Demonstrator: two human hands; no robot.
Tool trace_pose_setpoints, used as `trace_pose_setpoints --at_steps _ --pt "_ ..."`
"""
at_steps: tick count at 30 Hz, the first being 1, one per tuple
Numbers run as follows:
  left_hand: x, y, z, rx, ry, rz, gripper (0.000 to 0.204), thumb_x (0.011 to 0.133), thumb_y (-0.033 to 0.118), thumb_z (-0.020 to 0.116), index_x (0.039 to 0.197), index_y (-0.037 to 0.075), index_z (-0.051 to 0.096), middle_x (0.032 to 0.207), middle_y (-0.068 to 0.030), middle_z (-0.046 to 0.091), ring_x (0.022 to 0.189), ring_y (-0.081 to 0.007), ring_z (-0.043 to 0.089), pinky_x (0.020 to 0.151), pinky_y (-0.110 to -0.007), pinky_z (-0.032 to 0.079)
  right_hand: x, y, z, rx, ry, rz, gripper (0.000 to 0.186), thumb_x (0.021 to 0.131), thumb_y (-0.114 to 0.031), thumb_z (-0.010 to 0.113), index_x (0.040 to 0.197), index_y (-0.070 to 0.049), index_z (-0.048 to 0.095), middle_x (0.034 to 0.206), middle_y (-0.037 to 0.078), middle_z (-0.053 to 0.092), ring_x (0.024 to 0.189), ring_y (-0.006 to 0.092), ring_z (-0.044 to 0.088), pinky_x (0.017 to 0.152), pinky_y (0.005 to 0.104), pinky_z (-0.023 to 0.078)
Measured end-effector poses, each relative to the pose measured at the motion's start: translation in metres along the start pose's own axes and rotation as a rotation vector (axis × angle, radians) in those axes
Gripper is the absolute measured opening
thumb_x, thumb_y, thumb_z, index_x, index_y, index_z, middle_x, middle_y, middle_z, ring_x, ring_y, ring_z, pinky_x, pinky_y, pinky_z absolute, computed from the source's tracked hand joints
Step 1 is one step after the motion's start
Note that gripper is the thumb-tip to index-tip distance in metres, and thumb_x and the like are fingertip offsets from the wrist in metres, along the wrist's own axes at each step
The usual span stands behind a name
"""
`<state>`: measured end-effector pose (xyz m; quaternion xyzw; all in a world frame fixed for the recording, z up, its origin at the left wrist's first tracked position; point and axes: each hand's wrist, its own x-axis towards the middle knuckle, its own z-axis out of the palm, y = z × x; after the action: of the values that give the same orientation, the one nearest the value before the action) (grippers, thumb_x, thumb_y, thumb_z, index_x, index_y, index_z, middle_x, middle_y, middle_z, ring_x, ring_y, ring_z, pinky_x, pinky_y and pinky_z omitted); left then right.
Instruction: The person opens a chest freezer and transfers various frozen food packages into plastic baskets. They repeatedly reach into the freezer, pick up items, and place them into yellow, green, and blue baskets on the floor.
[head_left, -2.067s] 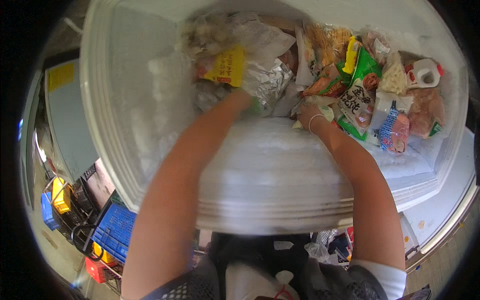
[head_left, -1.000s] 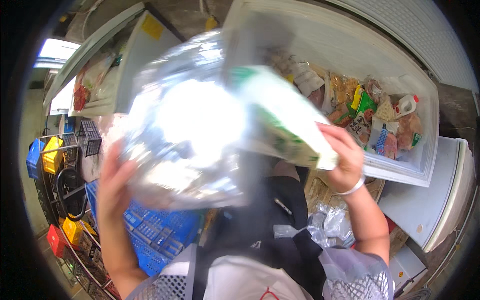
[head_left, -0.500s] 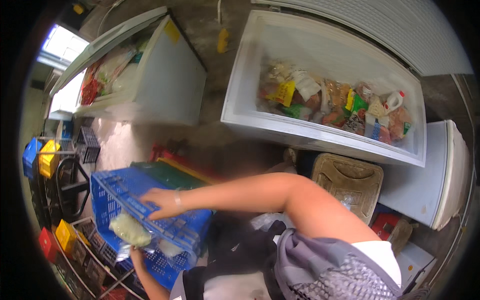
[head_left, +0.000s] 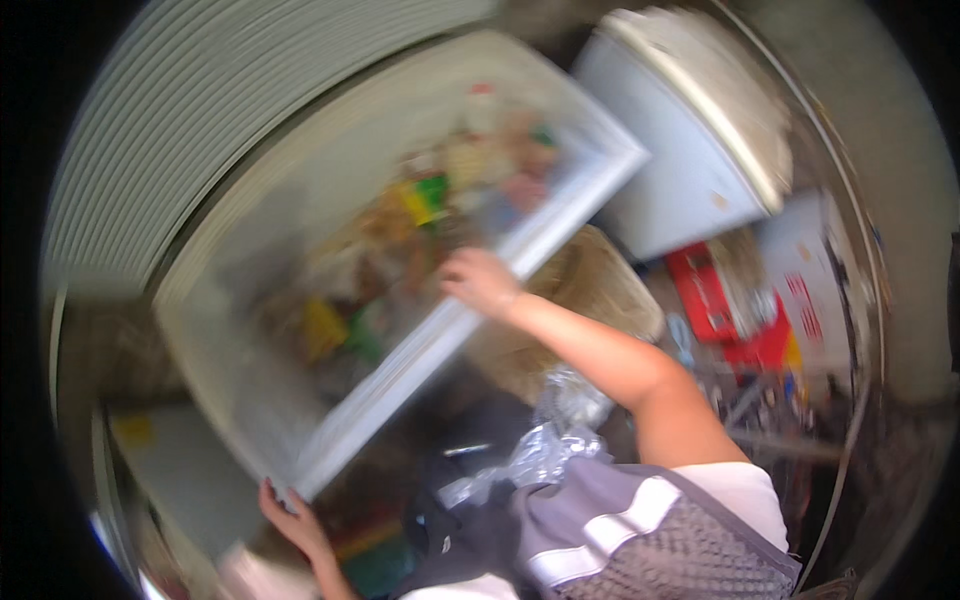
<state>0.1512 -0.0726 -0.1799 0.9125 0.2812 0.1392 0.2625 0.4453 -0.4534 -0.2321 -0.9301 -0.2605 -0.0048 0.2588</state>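
Observation:
An uncovered white chest freezer fills the middle of the view, blurred by motion. Packaged food in yellow, green and reddish wrappers lies inside. Above the freezer's front rim is my right hand, its fingers bent toward the packages, with nothing visible in them. Whether it touches the rim is unclear. Close to the freezer's near left corner, my left hand has its fingers apart and holds nothing.
A brownish plastic lid lies against the freezer front. To the right stand another white freezer, a red box and a white carton. Crumpled clear plastic is by my body. A ribbed shutter rises behind.
My view has swung right toward the freezer. The left hand has let go of the pale bagged item at the blue crate. My right hand has left the crate for the freezer rim.

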Motion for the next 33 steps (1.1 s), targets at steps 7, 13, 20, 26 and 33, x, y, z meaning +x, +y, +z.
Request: trace_pose_setpoints --at_steps 7,13,20,26,33 --pt "0.059 0.098 0.182 0.24 -0.593 0.549 0.038 0.087 0.029 0.045 0.112 0.002 0.054 0.12 -0.0216 0.046 0.108 -0.035 0.046 0.086 -0.042 0.04 0.02 0.101 -0.021 -0.22 -0.332 0.191 0.041 0.076 -0.046 0.05 0.09 -0.011 0.067 0.103 0.009 0.059 0.108 0.0276 0.047 0.093 0.0422 0.032" --pt "0.086 0.062 0.183 0.113 -0.563 0.771 0.03 0.088 0.02 0.042 0.102 -0.002 0.056 0.104 -0.0218 0.053 0.091 -0.0356 0.052 0.08 -0.042 0.042 0.03 0.084 -0.001 -0.056 -0.03 0.212 0.038 0.075 -0.044 0.052 0.074 -0.01 0.068 0.09 0.008 0.062 0.096 0.0273 0.052 0.09 0.0393 0.035" --pt "0.079 0.079 0.209 0.107 -0.598 0.73 0.029 0.085 0.019 0.043 0.101 -0.002 0.057 0.1 -0.0215 0.053 0.089 -0.0357 0.052 0.077 -0.042 0.042 0.032 0.082 0.001 -0.097 0.072 0.187 0.032 0.072 -0.039 0.057 0.076 -0.009 0.068 0.096 0.012 0.06 0.108 0.0318 0.046 0.095 0.041 0.03" --pt "0.088 0.087 0.212 0.093 -0.593 0.723 0.029 0.083 0.017 0.043 0.1 -0.001 0.058 0.097 -0.0212 0.053 0.086 -0.0359 0.052 0.075 -0.042 0.042 0.033 0.084 0.0 -0.06 0.035 0.216 0.03 0.073 -0.035 0.057 0.079 -0.007 0.067 0.099 0.011 0.058 0.112 0.0316 0.042 0.098 0.0406 0.029" --pt "0.086 0.081 0.216 0.074 -0.578 0.705 0.029 0.08 0.015 0.044 0.098 -0.001 0.058 0.092 -0.021 0.053 0.084 -0.036 0.051 0.073 -0.043 0.042 0.034 0.084 -0.003 -0.029 0.045 0.217 0.032 0.071 -0.038 0.058 0.07 -0.008 0.067 0.081 0.008 0.062 0.096 0.0265 0.052 0.089 0.0367 0.035"
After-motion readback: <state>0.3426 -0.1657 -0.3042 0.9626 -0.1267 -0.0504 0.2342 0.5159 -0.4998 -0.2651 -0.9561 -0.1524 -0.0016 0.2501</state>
